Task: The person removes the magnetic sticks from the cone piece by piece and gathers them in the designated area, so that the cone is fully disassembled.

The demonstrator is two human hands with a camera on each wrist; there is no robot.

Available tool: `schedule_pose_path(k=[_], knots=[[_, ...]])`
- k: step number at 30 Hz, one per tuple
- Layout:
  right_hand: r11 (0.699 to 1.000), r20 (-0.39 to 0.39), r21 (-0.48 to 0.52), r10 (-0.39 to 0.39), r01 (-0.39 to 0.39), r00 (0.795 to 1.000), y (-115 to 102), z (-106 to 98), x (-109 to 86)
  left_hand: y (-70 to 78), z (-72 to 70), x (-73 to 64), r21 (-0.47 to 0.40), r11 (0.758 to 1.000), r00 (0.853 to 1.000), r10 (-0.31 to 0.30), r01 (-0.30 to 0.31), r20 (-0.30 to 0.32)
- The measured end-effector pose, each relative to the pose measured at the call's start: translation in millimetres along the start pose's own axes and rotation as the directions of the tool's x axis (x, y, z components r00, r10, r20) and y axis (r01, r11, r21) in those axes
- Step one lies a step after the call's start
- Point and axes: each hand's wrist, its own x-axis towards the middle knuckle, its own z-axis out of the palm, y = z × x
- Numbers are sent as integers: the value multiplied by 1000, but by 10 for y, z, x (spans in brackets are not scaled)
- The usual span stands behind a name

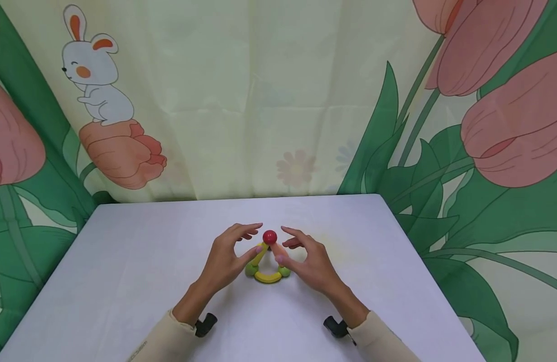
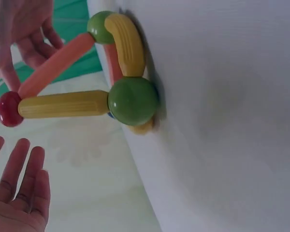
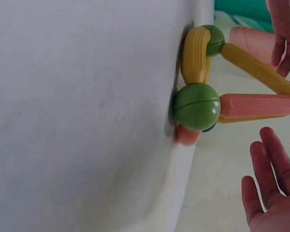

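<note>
A pyramid of magnetic rods and balls stands on the table, topped by a red ball (image 1: 269, 237). A yellow rod (image 2: 65, 104) and a pink rod (image 3: 258, 105) slope from it to green balls (image 2: 133, 101) at the base. Between the two green balls runs a curved yellow rod (image 1: 267, 278); a blue ball is mostly hidden behind. To the pyramid's left is my left hand (image 1: 228, 257), fingers spread and bent loosely, thumb close to the yellow rod. My right hand (image 1: 313, 264) mirrors it, with its thumb near the pink rod. Whether either thumb touches is unclear.
The white table (image 1: 138, 266) reaches back to a printed curtain (image 1: 215, 100) with tulips and a rabbit. Black wrist cameras (image 1: 206, 325) sit under both wrists, just beyond the beige sleeves (image 1: 167, 337).
</note>
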Motion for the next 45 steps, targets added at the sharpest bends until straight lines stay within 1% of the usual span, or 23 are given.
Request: schedule_pose_path(k=[5,10,15,22,25,29,35,42,45], knots=[[996,13,84,6,-7,1000,-30,78,81,4,63,78,-52,999,1000,-3,4,15],[989,32,142,31,-36,999,-42,152,147,6,103,133,-80,997,1000,-2,4,23],[984,42,163,60,-66,997,-56,214,193,4,132,163,-72,997,999,5,-3,31],[982,29,187,36,-41,999,-60,277,247,-2,142,178,-65,997,999,30,-28,28],[981,25,191,39,-43,999,-60,287,267,3,139,188,-65,997,999,34,-32,31],[982,18,182,45,-48,999,-57,282,296,24,145,224,-50,998,998,40,-38,46],[985,28,171,27,-31,999,-67,252,330,56,134,291,30,996,995,81,-83,64],[982,41,186,29,-36,999,-52,236,356,69,113,301,65,995,994,69,-75,90],[980,42,192,36,-43,998,-39,237,360,56,127,287,69,995,994,67,-73,85]])
